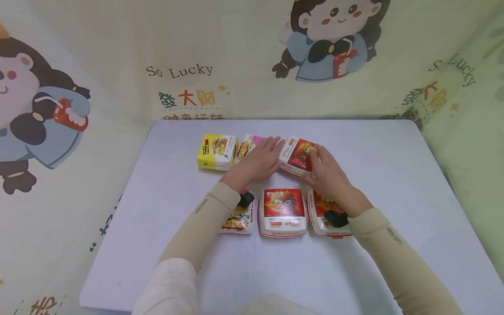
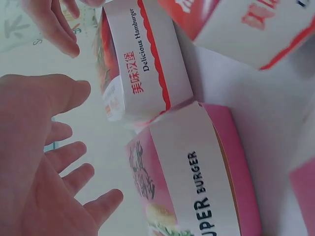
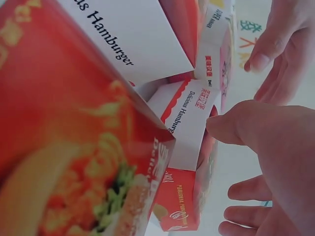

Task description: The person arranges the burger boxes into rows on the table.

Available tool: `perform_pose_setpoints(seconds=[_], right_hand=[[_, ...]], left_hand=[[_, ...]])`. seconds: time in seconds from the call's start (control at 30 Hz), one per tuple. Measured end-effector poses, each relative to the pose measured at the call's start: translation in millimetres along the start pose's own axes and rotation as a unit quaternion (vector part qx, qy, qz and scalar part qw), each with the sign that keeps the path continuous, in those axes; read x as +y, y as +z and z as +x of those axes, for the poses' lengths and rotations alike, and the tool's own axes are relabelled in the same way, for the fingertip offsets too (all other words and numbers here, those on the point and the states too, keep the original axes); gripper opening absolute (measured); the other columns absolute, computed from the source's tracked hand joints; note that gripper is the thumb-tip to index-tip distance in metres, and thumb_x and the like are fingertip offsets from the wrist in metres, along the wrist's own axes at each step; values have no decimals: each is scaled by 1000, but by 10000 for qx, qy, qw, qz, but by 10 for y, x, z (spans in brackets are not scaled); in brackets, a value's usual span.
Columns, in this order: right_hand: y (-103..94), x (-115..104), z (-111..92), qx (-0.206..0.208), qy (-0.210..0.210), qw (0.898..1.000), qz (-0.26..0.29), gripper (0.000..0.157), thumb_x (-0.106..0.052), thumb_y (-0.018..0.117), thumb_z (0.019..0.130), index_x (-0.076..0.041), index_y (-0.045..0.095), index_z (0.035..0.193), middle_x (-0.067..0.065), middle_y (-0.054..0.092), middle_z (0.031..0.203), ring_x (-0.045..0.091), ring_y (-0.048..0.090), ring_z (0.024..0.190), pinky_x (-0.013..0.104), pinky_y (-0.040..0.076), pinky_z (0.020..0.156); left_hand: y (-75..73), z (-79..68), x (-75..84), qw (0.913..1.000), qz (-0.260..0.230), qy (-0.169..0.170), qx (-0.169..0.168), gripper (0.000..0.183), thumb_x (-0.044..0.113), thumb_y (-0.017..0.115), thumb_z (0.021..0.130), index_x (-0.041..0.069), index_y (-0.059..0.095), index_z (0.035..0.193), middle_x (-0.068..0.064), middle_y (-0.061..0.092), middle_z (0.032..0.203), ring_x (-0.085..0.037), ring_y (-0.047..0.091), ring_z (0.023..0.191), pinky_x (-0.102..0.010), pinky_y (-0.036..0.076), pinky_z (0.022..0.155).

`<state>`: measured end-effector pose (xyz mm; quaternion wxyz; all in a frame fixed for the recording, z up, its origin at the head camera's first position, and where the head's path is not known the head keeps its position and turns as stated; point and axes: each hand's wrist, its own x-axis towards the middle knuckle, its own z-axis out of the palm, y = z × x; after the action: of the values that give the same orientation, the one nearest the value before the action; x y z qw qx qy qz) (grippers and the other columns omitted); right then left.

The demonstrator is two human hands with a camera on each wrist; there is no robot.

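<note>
Left hand (image 1: 260, 161) spreads loose fingers over the far pink box (image 1: 245, 148); right hand (image 1: 330, 175), fingers uncurled, at the far red box's (image 1: 298, 154) right edge.

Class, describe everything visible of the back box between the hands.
The box looks like printed card, closed: red-and-white top with a burger picture, white front lettered "Delicious Hamburger" above a wavy red band. It sits angled on the table beside the pink box, between the left hand and the right hand, which partly hides it; contact unclear.
</note>
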<state>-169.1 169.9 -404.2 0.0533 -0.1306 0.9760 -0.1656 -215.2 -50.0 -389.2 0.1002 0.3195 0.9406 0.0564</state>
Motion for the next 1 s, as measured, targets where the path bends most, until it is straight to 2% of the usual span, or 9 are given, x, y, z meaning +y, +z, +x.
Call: perform_pose_setpoints(seconds=[0.2,0.43,0.7,0.87,1.0], right_hand=[[-5,-10,45,-135,65,9999,2,75,-27,73,89,4,34,145,26,24,158,42,26,145,58,31,117],[27,-15,96,-162,27,9999,16,76,-26,72,89,6,33,145,25,27,156,41,29,143,57,32,117],[26,3,114,-448,100,9989,109,75,-25,69,91,7,31,148,25,28,152,41,32,139,58,32,117],[36,16,122,-477,86,9988,34,75,-24,69,92,7,31,148,25,30,152,41,34,138,58,33,116],[45,29,124,-406,65,9992,10,71,-24,69,92,6,33,146,24,33,149,40,37,135,57,35,115]], left_hand=[[9,101,36,9999,19,-30,-134,68,32,45,105,7,13,159,-11,16,166,-26,14,155,-36,12,128],[-7,219,82,9996,238,48,-114,66,31,46,104,8,17,159,-10,21,165,-26,18,153,-35,18,127],[30,341,164,9993,-110,-79,-361,71,27,54,102,9,16,159,-8,20,165,-24,17,154,-34,17,127],[65,369,209,9978,-266,-229,-553,73,28,56,101,12,15,160,-5,18,166,-22,16,154,-34,20,126],[55,358,237,9983,-65,-131,-566,67,26,52,103,13,18,159,-5,19,166,-22,17,154,-35,21,125]])
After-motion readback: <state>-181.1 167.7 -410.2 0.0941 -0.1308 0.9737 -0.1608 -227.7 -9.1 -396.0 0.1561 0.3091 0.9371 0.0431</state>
